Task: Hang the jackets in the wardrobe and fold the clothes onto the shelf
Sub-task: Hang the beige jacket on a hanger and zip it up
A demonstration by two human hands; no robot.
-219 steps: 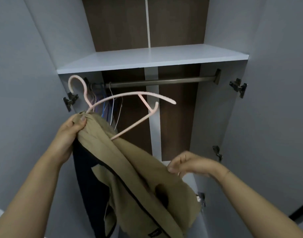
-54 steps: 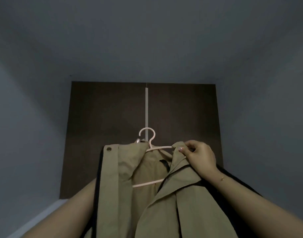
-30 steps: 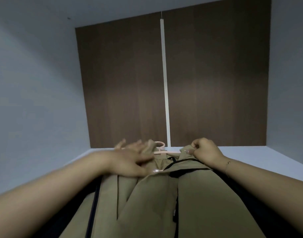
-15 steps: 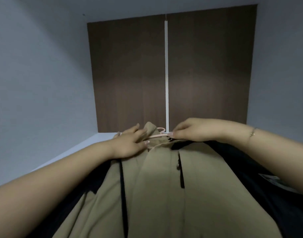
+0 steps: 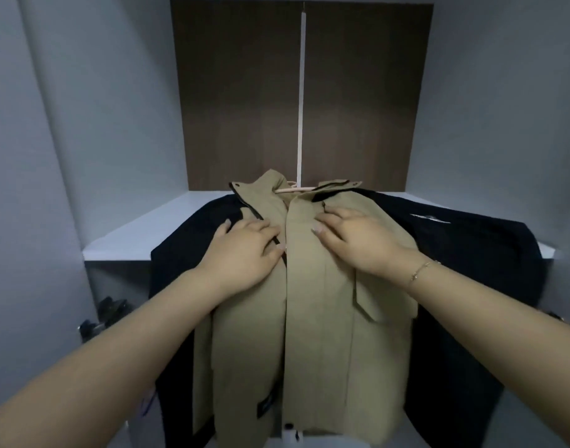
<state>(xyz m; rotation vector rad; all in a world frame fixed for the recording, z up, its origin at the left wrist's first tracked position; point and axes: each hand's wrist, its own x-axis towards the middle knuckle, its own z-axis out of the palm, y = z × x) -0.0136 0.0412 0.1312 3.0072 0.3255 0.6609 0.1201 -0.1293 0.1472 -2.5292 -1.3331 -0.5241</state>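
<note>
Head view: khaki jacket [image 5: 316, 286] lies front-up on the white shelf [image 5: 141, 234] of the wardrobe, collar toward the back edge, lower half hanging over the front edge toward me. Its black lining [image 5: 471, 253] spreads out on both sides; on the right it reaches the shelf's front right corner and drapes over the front edge there.

Pink hanger [image 5: 293, 188] sits inside the collar; only a short length shows, close to the back edge, just in front of the brown back panel [image 5: 238, 92]. Hook mostly hidden behind the collar.

My left hand [image 5: 244, 253] rests on the left front panel, fingers loosely spread, fingertips at the centre opening. Grip: nothing grasped, fingers only pressing the cloth. My right hand [image 5: 358, 240] rests on the right front panel, fingers extended toward the opening; released, flat on the fabric. A thin bracelet [image 5: 422, 270] is on the right wrist. The two hands are near each other, apart, one on each side of the front seam.

Free room: bare shelf shows along the left side from the front left corner to the back edge, and in a narrow strip along the back right. Grey side walls [image 5: 99, 108] close in both sides. Below the front left corner, dark metal hardware [image 5: 106, 313] is blurred; cannot identify it.
</note>
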